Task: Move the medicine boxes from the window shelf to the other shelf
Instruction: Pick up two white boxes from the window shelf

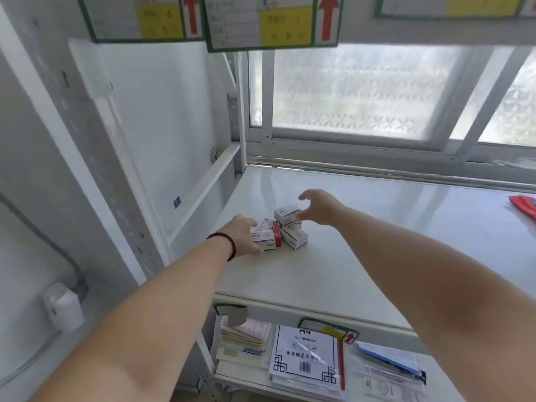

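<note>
The left hand (245,235), bracelet at the wrist, has its fingers curled round the red-and-white box (264,236) on the window shelf (362,256), probably to lift it; beside it the right hand (317,208), fingers spread, reaches the top box (287,213) of the small stack

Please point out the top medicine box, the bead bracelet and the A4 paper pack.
top medicine box (287,212): head view, its upper face.
bead bracelet (229,242): head view, beads on wrist.
A4 paper pack (306,358): head view, label centre.
</note>
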